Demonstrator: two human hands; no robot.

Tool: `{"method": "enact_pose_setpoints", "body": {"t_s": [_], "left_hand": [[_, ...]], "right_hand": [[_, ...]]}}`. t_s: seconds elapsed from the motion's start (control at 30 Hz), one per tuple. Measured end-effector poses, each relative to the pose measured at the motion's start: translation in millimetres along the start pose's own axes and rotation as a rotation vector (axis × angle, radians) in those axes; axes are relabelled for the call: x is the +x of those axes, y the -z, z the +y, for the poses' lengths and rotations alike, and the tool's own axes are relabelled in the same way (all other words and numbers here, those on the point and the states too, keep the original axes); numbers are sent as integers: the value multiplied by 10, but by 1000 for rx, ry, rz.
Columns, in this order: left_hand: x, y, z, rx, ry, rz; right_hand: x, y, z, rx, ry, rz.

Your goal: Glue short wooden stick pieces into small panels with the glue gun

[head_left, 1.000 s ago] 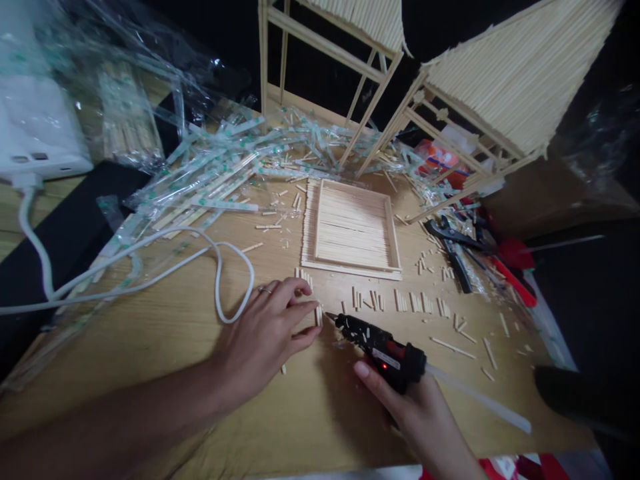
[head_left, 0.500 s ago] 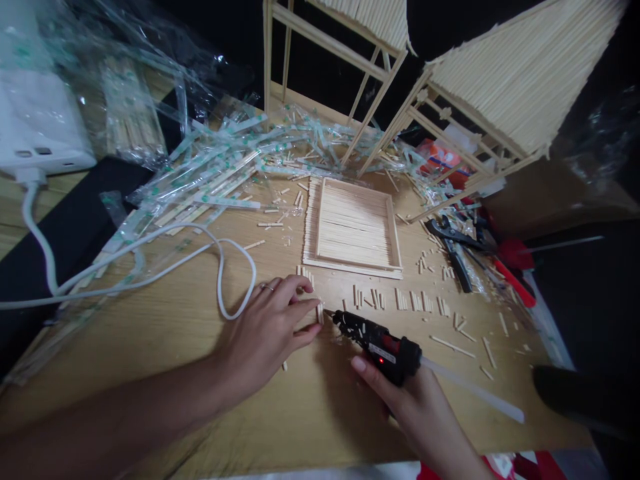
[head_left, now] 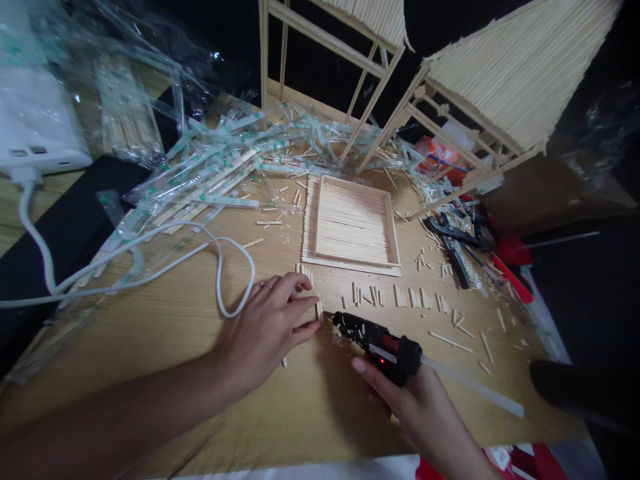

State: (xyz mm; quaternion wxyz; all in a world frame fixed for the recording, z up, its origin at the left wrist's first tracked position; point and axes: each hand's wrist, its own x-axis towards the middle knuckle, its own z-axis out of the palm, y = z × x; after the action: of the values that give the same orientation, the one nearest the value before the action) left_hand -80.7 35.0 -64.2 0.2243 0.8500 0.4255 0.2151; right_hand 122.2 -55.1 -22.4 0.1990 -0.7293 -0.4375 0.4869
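Note:
Between the fingertips of my left hand (head_left: 273,313) are short wooden sticks (head_left: 319,309), held side by side. My right hand (head_left: 415,400) is wrapped around a black glue gun (head_left: 377,343) with a red light lit. A translucent glue stick (head_left: 475,387) pokes out of its back. The nozzle points left, close to the held sticks; whether it touches them I cannot tell. Just beyond, a square wooden tray-like frame (head_left: 357,265) built from thin sticks lies flat. Several groups of cut stick pieces (head_left: 400,297) are lined up right of the nozzle.
Two stick-built structures with slatted roofs (head_left: 520,73) stand at the back. Torn plastic wrappers (head_left: 225,153) heap at the back left. A white cable (head_left: 220,267) loops near my left hand from a white power strip (head_left: 40,127). Pliers (head_left: 455,233) lie at the right.
The glue gun's nozzle has drawn very slightly away from the held sticks. The view has shifted a little; both hands keep their grips.

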Motion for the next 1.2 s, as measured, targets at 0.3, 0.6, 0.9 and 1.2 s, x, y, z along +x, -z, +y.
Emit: {"method": "enact_pose_setpoints", "body": {"t_s": [0.3,0.6,0.9,1.2], "left_hand": [[-1,-16,-14,-2,-9,4],[8,-17,-6,3,2,11],[-2,-36,-25,5,3,10],[5,-18,9,-6,12,16]], "right_hand": [[-40,18,26,-27,-46,-1],[-130,78,10,32,-68,40],[143,-59,-50,-163,200,432],[274,-179,65,-281,220,386]]}}
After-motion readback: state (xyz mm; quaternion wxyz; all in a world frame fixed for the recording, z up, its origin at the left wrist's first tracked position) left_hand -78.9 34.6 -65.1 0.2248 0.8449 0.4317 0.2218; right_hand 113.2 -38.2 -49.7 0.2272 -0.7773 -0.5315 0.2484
